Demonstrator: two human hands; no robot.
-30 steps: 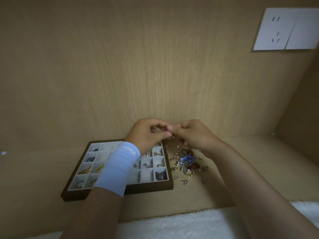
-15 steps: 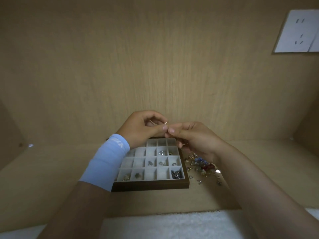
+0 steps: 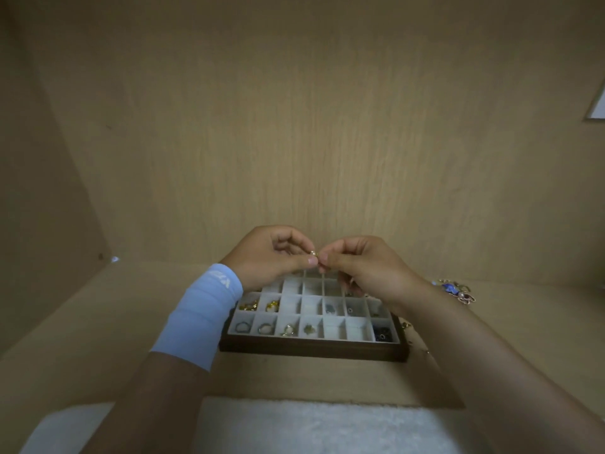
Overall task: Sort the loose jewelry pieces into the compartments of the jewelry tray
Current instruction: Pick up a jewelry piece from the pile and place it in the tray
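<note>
Gold glints between the two hands: a small gold piece (image 3: 313,253) is pinched where the fingertips of both meet, raised above the far rows of the jewelry tray (image 3: 311,350). What kind of piece it is cannot be told at this size. The left hand (image 3: 273,257) has its fingers curled in, thumb and forefinger pressed on the piece from the left; a pale blue wrist sleeve (image 3: 199,314) covers its wrist. The right hand (image 3: 363,268) is likewise curled, thumb and forefinger closed on the same piece from the right, its other fingers folded down toward the tray.

Below the hands, the tray sits on the wooden shelf (image 3: 82,322), a dark wooden frame around pale compartments. The near row holds rings and small charms in its left cells and a dark cluster in the far-right cell; the row behind has gold bits at its left end and a few small silvery items toward the right. Some middle cells are bare.

To the right, beyond the right wrist, lies the loose jewelry pile (image 3: 456,290), with blue and pink pieces showing. A white fleecy cloth (image 3: 311,427) lies nearest the camera.
</note>
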